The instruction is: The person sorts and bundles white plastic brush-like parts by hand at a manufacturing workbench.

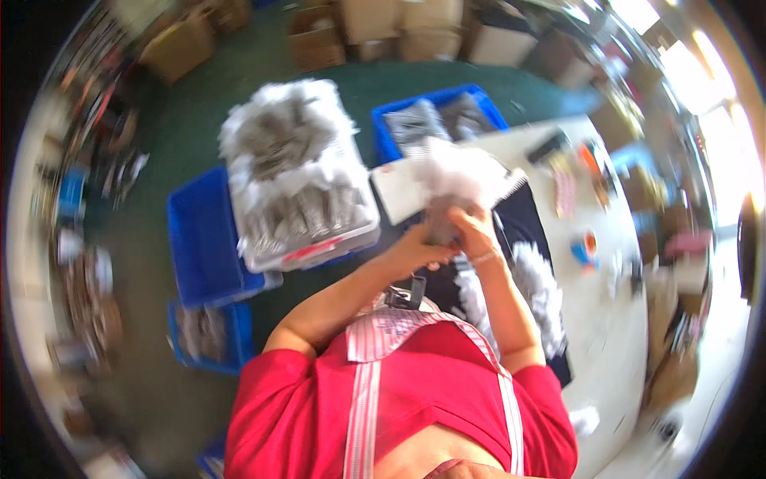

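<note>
Left of the table (pixel 614 319), a white tray (pixel 299 191) heaped with packets sits on a blue crate (pixel 203 239). At the table's near edge, left hand (pixel 415 249) and right hand (pixel 471 227) both close on a blurred grey packet (pixel 440 217). Best gripped firmly, kept low over the table.

You have one view only — a wide fisheye on your head, looking steeply down over your own chest and forearms. Your left hand (pixel 415 251) and right hand (pixel 472 227) sit near the picture's centre, close to the lens and blurred. Beyond your fingers lies the green floor with a blue crate (pixel 209 239); to their right, the white table (pixel 614 319). Edges bend toward the dark rim — no second view shares the scene.
</note>
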The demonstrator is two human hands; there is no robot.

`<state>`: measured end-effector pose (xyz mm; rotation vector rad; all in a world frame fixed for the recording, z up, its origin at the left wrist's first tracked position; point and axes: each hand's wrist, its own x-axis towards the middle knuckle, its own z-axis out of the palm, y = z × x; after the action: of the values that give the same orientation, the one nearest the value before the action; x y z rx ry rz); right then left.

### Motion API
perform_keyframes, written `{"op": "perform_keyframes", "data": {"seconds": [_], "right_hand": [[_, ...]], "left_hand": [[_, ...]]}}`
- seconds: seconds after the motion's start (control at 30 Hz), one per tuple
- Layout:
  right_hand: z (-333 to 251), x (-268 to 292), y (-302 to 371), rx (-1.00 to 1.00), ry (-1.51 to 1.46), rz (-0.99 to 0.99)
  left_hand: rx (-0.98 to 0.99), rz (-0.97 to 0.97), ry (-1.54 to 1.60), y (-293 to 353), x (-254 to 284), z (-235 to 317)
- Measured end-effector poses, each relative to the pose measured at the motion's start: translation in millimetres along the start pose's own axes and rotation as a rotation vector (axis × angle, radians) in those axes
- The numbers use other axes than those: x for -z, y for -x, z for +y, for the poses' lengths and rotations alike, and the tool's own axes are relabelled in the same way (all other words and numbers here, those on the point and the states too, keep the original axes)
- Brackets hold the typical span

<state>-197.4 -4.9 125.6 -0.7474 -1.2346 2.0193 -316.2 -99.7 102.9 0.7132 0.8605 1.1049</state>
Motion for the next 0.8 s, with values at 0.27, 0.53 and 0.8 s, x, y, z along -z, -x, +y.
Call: {"op": "perform_keyframes", "data": {"seconds": [0.27, 0.53, 0.8], "right_hand": [[-27.9, 36.8, 23.2, 0.561, -0.151, 0.213], [-31.5, 90.6, 55.4, 0.498, 0.413, 0.452], [-53.1, 135.2, 81.6, 0.548, 0.736, 0.437]], "left_hand": [[0.170, -0.156, 0.049, -17.8, -17.7, -1.6], [0.344, -0.300, -0.045, -21.8, -32.9, -26.0], [0.479, -0.403, -0.204, -34.7, -39.5, -44.6]]}}
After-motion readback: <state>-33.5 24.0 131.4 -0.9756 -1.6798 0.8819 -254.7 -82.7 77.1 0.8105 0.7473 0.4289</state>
